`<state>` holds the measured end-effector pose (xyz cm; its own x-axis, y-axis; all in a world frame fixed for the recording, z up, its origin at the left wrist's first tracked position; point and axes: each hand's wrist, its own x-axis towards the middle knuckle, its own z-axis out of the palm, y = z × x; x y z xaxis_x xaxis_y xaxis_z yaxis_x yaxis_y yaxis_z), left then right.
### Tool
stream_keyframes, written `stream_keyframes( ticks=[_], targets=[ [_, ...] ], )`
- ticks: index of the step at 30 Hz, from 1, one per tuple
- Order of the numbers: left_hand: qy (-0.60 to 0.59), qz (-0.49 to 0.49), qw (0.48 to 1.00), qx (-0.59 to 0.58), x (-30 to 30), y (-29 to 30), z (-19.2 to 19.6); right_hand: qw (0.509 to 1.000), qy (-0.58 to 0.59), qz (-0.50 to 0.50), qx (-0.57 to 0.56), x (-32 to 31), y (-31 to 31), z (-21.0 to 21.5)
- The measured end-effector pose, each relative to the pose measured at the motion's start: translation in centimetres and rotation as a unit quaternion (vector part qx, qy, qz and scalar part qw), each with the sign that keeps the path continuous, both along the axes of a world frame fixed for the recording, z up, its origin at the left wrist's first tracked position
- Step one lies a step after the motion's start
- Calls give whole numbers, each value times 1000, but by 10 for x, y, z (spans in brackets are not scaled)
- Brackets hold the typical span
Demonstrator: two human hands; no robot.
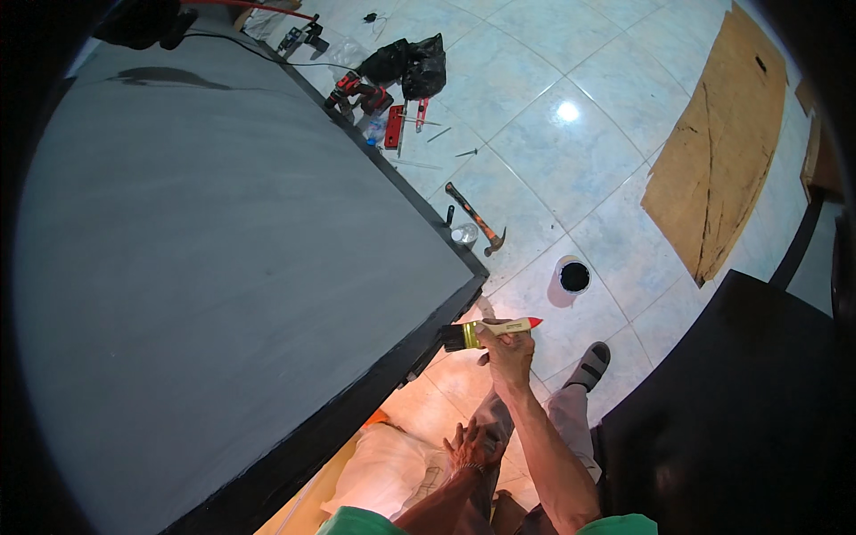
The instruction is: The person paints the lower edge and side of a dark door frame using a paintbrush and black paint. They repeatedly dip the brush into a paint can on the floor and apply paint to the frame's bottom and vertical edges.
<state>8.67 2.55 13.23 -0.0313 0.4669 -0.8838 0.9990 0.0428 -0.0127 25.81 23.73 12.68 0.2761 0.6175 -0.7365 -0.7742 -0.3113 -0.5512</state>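
Note:
My right hand [510, 358] grips a flat paintbrush [513, 326] by its pale wooden handle with a red tip. The dark bristles point left and meet the black border [383, 382] along the edge of a large grey panel [241, 259]. Whether they press on it or hover just over it, I cannot tell. Lower down, my left hand [474, 444] lies on my leg with its fingers spread and nothing in it. To the right of the panel's corner, a white tub [571, 279] of black paint stands on the tiled floor.
A hammer [478, 219] and a clear plastic container [464, 234] lie beside the panel's corner. Farther off are a red-and-black cordless drill [358, 93], a red tool [394, 127] and black plastic bags [423, 68]. A brown board [719, 147] and a large dark surface [731, 410] are at right.

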Motion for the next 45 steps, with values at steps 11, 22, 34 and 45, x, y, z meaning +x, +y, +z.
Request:
stream_keyframes(
  ticks=[11, 22, 34, 45],
  targets=[
    [-6, -1, 1000, 4, -6, -3, -9, 987, 129, 93, 37, -15, 5, 48],
    [-17, 16, 1000, 18, 1, 2, -5, 994, -87, 56, -22, -1, 7, -114],
    [-50, 27, 998, 38, -9, 12, -3, 986, 117, 85, 79, -2, -6, -14],
    [-106, -34, 989, 98, 15, 61, -7, 992, -59, 99, -48, -17, -6, -277]
  ],
)
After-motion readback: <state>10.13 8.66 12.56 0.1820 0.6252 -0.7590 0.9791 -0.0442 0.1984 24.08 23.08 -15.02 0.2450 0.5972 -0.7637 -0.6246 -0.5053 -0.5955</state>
